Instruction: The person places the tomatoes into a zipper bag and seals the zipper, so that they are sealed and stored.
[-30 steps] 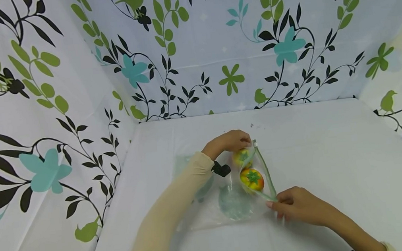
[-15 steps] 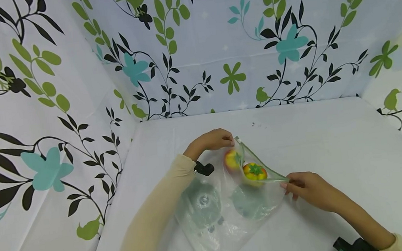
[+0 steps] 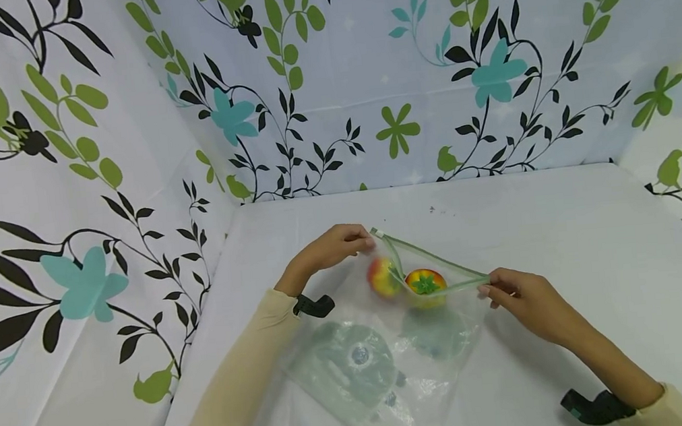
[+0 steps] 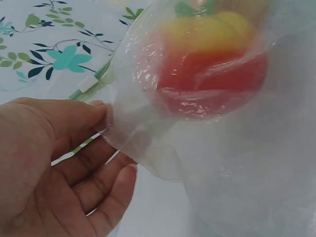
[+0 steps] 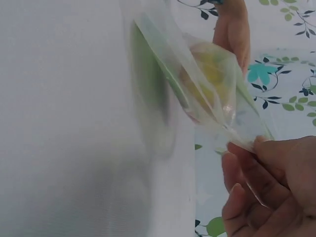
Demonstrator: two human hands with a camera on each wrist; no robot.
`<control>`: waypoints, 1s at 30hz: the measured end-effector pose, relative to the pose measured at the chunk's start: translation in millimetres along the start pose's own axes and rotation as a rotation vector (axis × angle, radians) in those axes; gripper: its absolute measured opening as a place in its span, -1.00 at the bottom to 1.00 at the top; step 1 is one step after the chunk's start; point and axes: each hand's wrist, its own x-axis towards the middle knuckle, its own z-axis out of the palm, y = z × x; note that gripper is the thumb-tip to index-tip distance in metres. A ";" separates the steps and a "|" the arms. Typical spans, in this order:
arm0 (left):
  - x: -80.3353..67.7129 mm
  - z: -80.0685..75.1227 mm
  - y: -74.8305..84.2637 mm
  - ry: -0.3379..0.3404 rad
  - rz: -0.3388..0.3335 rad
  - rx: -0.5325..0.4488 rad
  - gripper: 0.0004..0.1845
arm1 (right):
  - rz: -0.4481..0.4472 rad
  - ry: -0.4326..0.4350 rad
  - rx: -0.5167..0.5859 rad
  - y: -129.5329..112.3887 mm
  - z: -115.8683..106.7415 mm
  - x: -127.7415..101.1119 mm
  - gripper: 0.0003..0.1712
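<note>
A clear zip bag [image 3: 394, 404] with a green zip strip [image 3: 442, 258] hangs between both hands. My left hand [image 3: 332, 246] pinches its far left corner between thumb and fingers, beside the white slider [image 4: 88, 84]. The other end of the mouth is pinched by my right hand [image 3: 528, 305], also seen in the right wrist view. The mouth gapes. Just inside it lies a round red-and-yellow fruit [image 3: 424, 279] with a green leafy top, and a second similar fruit [image 3: 383, 277] shows through the plastic on the left. Pale green round shapes [image 3: 353, 354] show lower on the bag.
The bag is over a white-covered table [image 3: 561, 221]. A patterned cloth [image 3: 331, 105] with leaves, birds and flowers rises behind the table and along both sides. Black wrist cameras [image 3: 595, 407] sit on both forearms.
My left hand has moved left and my right hand right and up, stretching the bag mouth wide. The bag has swung out flatter, and its lower part now extends toward me.
</note>
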 end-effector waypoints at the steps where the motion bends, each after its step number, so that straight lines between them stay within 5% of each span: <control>1: -4.1 0.2 0.8 0.016 0.006 -0.023 -0.79 | -0.007 0.016 0.003 -0.6 -0.1 1.0 -0.91; 14: -45.3 5.1 5.2 0.253 0.031 -0.226 -0.76 | -0.080 0.176 0.000 -1.4 -2.8 8.4 -0.96; 23: -46.5 17.3 8.0 0.311 0.099 -0.294 -0.82 | -0.066 0.180 0.036 -1.0 1.6 12.4 -0.93; 30: -51.8 18.7 3.1 0.357 0.069 -0.306 -0.79 | -0.084 0.232 0.017 -2.4 -1.3 9.4 -0.94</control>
